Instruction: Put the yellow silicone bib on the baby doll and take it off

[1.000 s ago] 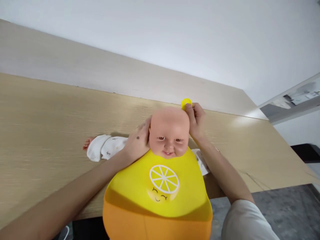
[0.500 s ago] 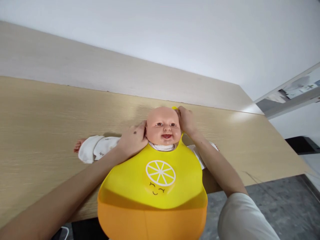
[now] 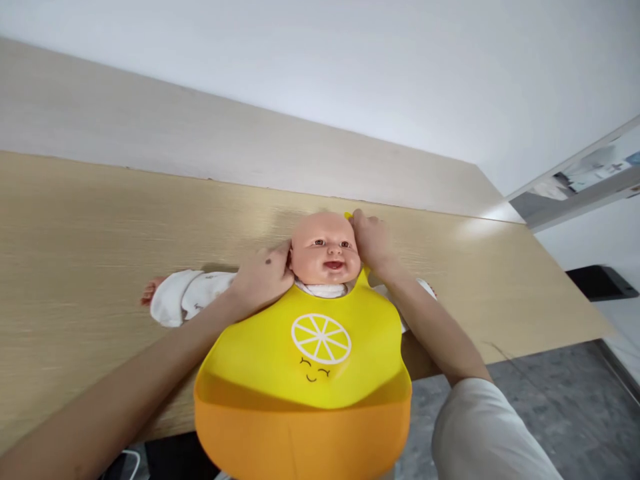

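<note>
A baby doll [image 3: 325,257] in a white patterned outfit lies face up on the table, its arms spread. Over its chest is a yellow bib [image 3: 280,347] with a lemon-slice print and an orange catch pocket [image 3: 300,437]. My right hand [image 3: 370,240] is closed on the bib's neck strap beside the doll's head, a yellow tip poking out past the fingers. At the other side of the head and neck, my left hand [image 3: 265,277] is curled at the bib's other neck end. Its fingertips are hidden, as is the back of the doll's neck.
The pale wooden table [image 3: 90,233] runs along a raised back panel [image 3: 200,127] and the white wall. A dark device [image 3: 600,283] is at the right, beyond the table. Below the front edge are a grey floor [image 3: 565,400] and a white cable [image 3: 133,460].
The view has shifted slightly. My right hand has drawn a little closer round the doll's head with the strap; my left hand stays nearly in place.
</note>
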A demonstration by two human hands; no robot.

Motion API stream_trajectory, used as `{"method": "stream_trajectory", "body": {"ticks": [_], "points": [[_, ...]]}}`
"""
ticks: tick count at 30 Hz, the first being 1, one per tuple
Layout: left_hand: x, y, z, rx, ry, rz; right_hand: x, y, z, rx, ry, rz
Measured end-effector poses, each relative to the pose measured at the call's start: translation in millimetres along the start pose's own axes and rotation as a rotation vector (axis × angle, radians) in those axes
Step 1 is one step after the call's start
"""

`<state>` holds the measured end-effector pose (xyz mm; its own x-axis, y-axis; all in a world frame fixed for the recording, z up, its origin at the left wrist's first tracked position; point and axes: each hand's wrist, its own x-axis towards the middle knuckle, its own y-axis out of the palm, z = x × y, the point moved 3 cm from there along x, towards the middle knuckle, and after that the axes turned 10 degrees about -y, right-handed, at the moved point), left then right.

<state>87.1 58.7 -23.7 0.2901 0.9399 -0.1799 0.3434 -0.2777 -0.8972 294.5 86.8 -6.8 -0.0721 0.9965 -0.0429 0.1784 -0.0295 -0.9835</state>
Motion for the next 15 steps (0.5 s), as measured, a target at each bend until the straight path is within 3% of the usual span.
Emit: {"method": "stream_trajectory", "body": {"ticks": [2,4,7,10,13,15], "points": [[1.7,-3.0,3.4,-0.036,0.024,0.002,-2.5,-8.7,-2.7,-0.010,0.030,0.007],[1.7,-9.9,9.7,-0.168,0.049,-0.078,-7.3,-23.0,-10.8,0.008,0.083,-0.045],[-11.3,-29.4,16.1,-0.437,0.139,-0.406,-23.2,-53.2,-23.2,0.190,0.064,-0.270],[-37.1,-45.7,4.5,-0.432,0.284,-0.606,-45.9,-75.5,-14.8,0.640,-0.269,-0.368],[-59.0,-51.2,-22.9,-0.281,0.582,-0.656,-66.2,-75.9,17.1,1.118,-0.664,-0.187],[-66.9,-49.1,-36.9,-0.205,0.776,-0.719,-74.0,-69.0,39.6,1.270,-0.847,-0.096]]}}
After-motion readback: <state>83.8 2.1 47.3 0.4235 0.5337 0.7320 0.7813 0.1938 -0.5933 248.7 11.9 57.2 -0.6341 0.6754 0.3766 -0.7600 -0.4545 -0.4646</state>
